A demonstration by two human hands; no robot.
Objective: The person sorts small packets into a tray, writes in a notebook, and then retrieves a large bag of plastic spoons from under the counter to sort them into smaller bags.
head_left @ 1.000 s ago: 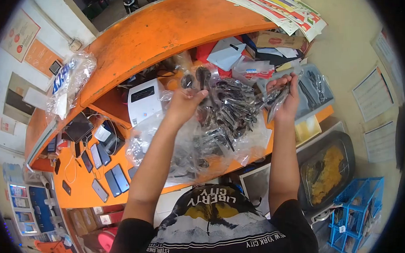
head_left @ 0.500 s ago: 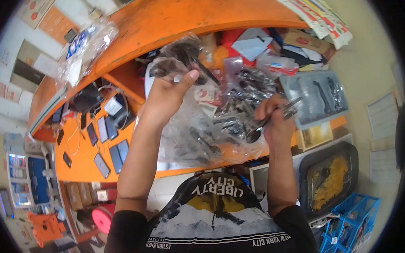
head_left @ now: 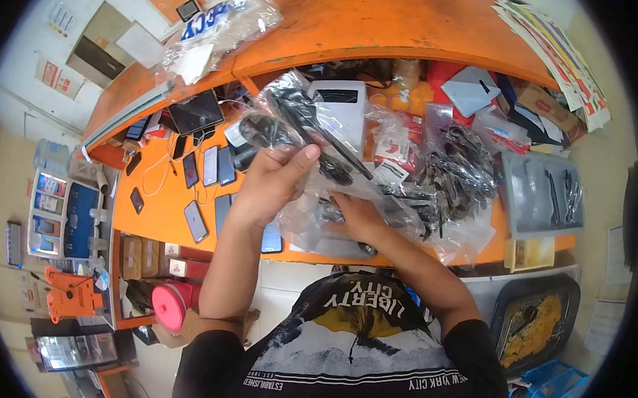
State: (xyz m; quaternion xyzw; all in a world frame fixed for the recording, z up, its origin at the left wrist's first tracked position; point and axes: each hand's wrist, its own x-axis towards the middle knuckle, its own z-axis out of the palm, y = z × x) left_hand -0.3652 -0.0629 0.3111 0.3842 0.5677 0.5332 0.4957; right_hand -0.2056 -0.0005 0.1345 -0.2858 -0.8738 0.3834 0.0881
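My left hand [head_left: 273,183] is closed on a bunch of black plastic utensils in clear wrappers [head_left: 308,120], raised over the desk; long dark handles point to the right. Their exact kind is hard to make out through the film. Lower and to the right, my right hand [head_left: 361,216] reaches over a large clear plastic bag [head_left: 300,223] with its fingers apart, and their tips are partly hidden by the plastic. More black wrapped utensils [head_left: 459,162] lie heaped to the right of that hand.
A grey compartment tray [head_left: 536,208] with a few black utensils stands at the right. Several phones [head_left: 195,221] and cables lie on the orange desk [head_left: 147,227] to the left. A white device [head_left: 344,107] sits behind my left hand. A black pan [head_left: 538,322] with yellow food is lower right.
My right hand has moved left from beside the tray to the large bag, and the utensils it held are no longer in it. The left hand still grips its wrapped bunch. The view has shifted.
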